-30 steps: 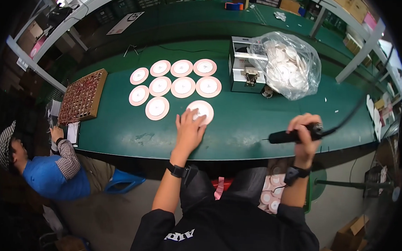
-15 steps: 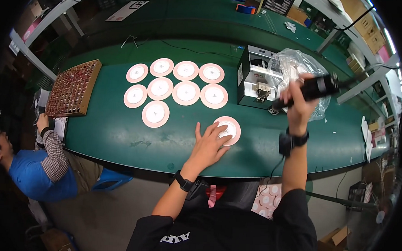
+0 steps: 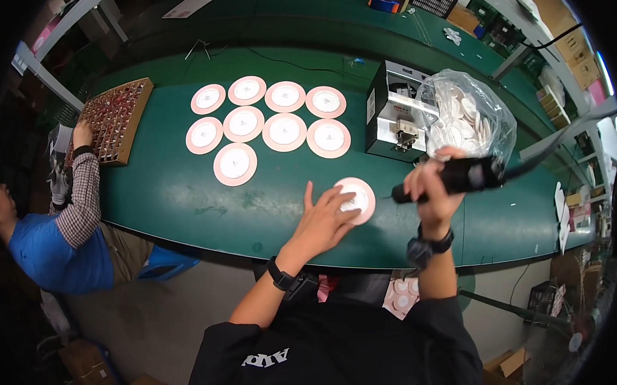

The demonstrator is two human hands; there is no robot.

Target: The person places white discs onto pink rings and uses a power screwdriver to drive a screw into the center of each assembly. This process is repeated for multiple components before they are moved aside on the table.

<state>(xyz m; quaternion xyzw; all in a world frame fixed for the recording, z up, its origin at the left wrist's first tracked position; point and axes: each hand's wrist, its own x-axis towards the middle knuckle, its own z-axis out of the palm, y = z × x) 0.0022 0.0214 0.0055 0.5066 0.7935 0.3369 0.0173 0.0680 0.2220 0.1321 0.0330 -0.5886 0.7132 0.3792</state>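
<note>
The left hand (image 3: pixel 324 219) pressed flat, fingers spread, on a pink-rimmed disc (image 3: pixel 356 197) near the green bench's (image 3: pixel 184 194) front edge, partly hiding it. The right hand (image 3: pixel 436 191) was clenched around a black corded tool (image 3: pixel 460 177). Behind, a clear bag (image 3: pixel 473 117) held white discs; a brown tray's (image 3: pixel 115 119) contents were indistinct.

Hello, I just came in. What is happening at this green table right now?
A person stands at a green workbench. The left hand presses a pink-rimmed round disc flat near the front edge. The right hand holds a black corded tool, its tip pointing toward that disc. Eight similar discs lie in rows farther back, beside a small machine and a clear bag of discs. At the left, another person reaches to a wooden tray.
</note>
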